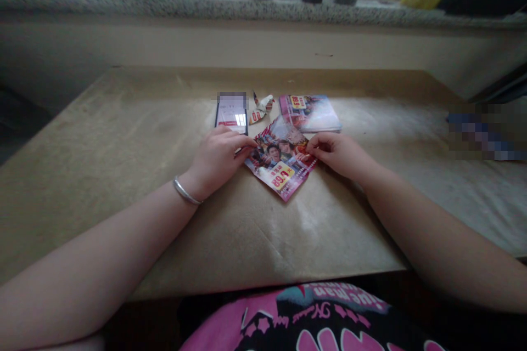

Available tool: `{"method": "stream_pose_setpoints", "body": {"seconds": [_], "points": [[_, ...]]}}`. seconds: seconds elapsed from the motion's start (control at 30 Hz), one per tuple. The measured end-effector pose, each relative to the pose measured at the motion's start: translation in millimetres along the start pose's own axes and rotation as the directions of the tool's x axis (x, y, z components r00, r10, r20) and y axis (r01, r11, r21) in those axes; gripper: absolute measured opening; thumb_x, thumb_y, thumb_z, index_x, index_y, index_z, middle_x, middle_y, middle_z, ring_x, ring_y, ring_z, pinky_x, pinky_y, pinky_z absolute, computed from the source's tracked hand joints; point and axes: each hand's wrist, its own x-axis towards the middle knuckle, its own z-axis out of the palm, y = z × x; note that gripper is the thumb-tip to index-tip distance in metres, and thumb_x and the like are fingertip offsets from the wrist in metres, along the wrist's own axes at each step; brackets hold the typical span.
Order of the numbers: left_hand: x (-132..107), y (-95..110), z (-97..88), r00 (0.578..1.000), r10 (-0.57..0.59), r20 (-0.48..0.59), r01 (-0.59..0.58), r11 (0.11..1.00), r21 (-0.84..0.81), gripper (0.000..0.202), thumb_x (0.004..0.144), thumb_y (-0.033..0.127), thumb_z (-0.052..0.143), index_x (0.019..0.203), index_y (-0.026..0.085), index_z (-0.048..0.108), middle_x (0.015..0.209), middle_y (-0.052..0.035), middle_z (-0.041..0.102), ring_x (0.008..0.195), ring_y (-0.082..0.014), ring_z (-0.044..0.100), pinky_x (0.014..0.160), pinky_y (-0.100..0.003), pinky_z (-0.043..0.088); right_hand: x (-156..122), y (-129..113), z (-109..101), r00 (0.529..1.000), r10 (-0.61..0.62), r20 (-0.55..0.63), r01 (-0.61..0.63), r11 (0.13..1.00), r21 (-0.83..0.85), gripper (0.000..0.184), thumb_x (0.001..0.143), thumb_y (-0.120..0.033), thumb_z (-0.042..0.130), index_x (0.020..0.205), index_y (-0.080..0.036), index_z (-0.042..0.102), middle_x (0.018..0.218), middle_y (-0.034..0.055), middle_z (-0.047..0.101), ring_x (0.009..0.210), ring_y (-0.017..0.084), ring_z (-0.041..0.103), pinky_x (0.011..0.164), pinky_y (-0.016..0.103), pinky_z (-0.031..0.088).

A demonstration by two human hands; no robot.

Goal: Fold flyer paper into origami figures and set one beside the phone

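Observation:
A glossy printed paper sheet (pixel 280 167), folded into a diamond shape, lies on the brown table (pixel 123 148) in front of me. My left hand (pixel 218 159) is curled, with its fingertips pressing the sheet's left corner. My right hand (pixel 335 152) pinches the sheet's right corner between thumb and fingers. A silver bracelet (pixel 186 192) sits on my left wrist.
Behind the sheet lie a phone (pixel 231 115) with its screen lit, a small folded paper crane (pixel 261 108) and a stack of printed leaflets (pixel 309 112). Bottles, jars and bags line the stone windowsill (pixel 247 6) at the back. A blurred object (pixel 486 131) rests at right.

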Motion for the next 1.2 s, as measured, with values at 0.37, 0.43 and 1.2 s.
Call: {"method": "stream_pose_setpoints", "body": {"seconds": [0.37, 0.43, 1.2], "points": [[-1, -9, -15.4, 0.918, 0.295, 0.265, -0.324, 0.943, 0.073, 0.033, 0.090, 0.041, 0.052, 0.111, 0.022, 0.069, 0.110, -0.0085, 0.066, 0.104, -0.0235, 0.056, 0.097, -0.040, 0.044, -11, 4, -23, 0.919, -0.351, 0.181, 0.387, 0.890, -0.240, 0.034, 0.075, -0.015, 0.060, 0.104, -0.025, 0.073, 0.129, 0.0084, 0.057, 0.112, 0.024, 0.058, 0.097, 0.038, 0.048], [-1, -9, -18.3, 0.905, 0.312, 0.289, -0.344, 0.937, 0.066, 0.039, 0.088, 0.047, 0.054, 0.115, 0.023, 0.067, 0.112, -0.0085, 0.066, 0.105, -0.0236, 0.056, 0.098, -0.039, 0.043, -12, 3, -25, 0.893, -0.386, 0.231, 0.441, 0.856, -0.272, 0.042, 0.073, -0.011, 0.059, 0.111, -0.027, 0.071, 0.132, 0.0072, 0.055, 0.116, 0.025, 0.056, 0.103, 0.039, 0.045], [0, -3, -4.1, 0.982, -0.108, 0.154, 0.103, 0.994, 0.038, 0.023, 0.086, 0.038, 0.055, 0.085, 0.018, 0.067, 0.080, -0.0049, 0.067, 0.074, -0.0182, 0.057, 0.069, -0.030, 0.044, -5, -9, -6, 0.998, -0.044, 0.033, 0.051, 0.960, -0.274, 0.025, 0.085, -0.039, 0.055, 0.071, -0.021, 0.063, 0.066, 0.0027, 0.062, 0.059, 0.015, 0.052, 0.054, 0.028, 0.036]]}}
